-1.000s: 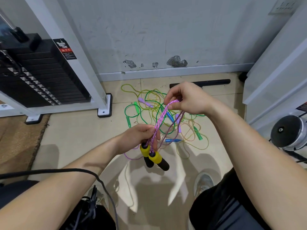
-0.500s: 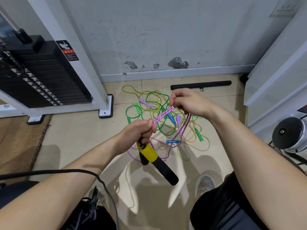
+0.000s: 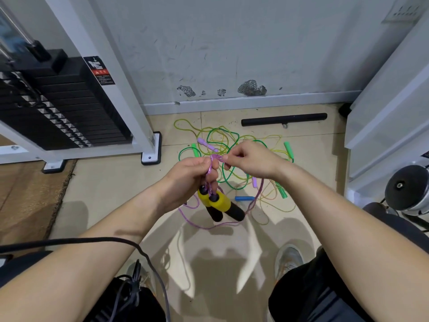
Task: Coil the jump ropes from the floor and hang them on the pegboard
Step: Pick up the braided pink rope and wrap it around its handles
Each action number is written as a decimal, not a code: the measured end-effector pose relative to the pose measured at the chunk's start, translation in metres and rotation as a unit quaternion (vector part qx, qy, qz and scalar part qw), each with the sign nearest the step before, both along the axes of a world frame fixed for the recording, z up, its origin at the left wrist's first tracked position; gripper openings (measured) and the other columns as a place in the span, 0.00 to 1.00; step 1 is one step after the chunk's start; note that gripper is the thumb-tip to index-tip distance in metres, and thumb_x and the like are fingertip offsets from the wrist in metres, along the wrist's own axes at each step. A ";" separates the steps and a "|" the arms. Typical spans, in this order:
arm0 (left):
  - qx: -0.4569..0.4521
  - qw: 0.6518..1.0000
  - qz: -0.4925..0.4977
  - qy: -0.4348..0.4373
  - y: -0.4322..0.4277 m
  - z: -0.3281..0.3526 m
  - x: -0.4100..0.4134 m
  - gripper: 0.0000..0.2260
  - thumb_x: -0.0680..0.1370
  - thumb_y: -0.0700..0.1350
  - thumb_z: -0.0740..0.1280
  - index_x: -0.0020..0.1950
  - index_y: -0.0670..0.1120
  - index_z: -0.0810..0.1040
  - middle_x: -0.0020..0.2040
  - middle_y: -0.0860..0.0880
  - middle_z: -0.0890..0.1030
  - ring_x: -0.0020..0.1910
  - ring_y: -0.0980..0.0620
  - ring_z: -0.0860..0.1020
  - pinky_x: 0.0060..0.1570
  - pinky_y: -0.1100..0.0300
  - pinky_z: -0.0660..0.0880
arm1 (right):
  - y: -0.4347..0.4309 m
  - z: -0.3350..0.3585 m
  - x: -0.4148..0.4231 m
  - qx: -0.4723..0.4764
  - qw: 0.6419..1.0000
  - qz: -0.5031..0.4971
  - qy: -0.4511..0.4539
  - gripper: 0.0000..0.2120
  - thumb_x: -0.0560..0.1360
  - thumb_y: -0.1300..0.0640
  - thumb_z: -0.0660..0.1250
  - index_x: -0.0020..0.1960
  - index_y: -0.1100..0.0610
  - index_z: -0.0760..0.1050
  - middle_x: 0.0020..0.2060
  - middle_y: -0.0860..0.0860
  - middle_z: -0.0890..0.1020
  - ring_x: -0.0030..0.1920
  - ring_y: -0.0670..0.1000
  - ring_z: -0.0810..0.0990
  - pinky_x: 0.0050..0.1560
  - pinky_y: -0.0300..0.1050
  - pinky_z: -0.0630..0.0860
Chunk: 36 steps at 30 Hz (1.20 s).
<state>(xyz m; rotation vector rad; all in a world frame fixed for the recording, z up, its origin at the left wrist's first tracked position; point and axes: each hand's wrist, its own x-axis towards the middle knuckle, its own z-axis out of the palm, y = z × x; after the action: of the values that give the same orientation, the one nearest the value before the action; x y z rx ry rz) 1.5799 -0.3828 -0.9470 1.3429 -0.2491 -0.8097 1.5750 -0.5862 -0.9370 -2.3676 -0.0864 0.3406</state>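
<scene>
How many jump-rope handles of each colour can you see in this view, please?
Yellow-and-black handles: 2, on the pink rope held by the left hand and right hand
Green handles: 3
Purple handles: 2
Blue handle: 1
Total: 8 visible; the hands may hide others.

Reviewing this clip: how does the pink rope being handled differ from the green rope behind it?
The left hand and right hand hold the pink rope up; the green rope lies tangled on the floor. The pink rope's thick yellow-and-black handles hang side by side; the green rope's slim green handles lie apart. The pink cord looks speckled, the green plain. Both are loose, not coiled.
</scene>
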 end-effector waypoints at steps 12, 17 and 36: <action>0.064 0.957 0.283 0.022 -0.006 -0.012 0.005 0.08 0.85 0.42 0.57 0.56 0.43 0.75 0.51 0.50 0.86 0.42 0.55 0.84 0.37 0.63 0.78 | 0.049 -0.008 -0.024 0.023 1.000 0.009 -0.006 0.13 0.81 0.58 0.58 0.58 0.54 0.80 0.36 0.47 0.77 0.37 0.44 0.74 0.37 0.39 0.70; 0.099 0.938 0.333 -0.008 -0.005 -0.015 0.013 0.08 0.86 0.44 0.56 0.56 0.46 0.74 0.60 0.52 0.83 0.56 0.49 0.81 0.57 0.52 0.77 | 0.067 -0.017 -0.033 0.148 0.985 -0.089 0.006 0.15 0.81 0.56 0.58 0.38 0.54 0.77 0.34 0.52 0.81 0.30 0.48 0.77 0.34 0.41 0.72; -0.026 0.919 0.366 0.145 0.000 0.007 0.031 0.18 0.80 0.36 0.65 0.70 0.35 0.69 0.55 0.44 0.83 0.49 0.47 0.83 0.45 0.54 0.83 | 0.097 -0.046 -0.066 0.041 0.988 0.003 -0.146 0.10 0.83 0.55 0.55 0.60 0.56 0.71 0.44 0.53 0.77 0.47 0.57 0.75 0.48 0.55 0.73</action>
<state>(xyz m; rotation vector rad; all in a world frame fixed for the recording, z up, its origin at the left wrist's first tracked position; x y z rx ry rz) 1.6107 -0.3833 -0.9396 1.1206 0.4492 -0.3456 1.5087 -0.4890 -0.9827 -2.3204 -0.2410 -0.0084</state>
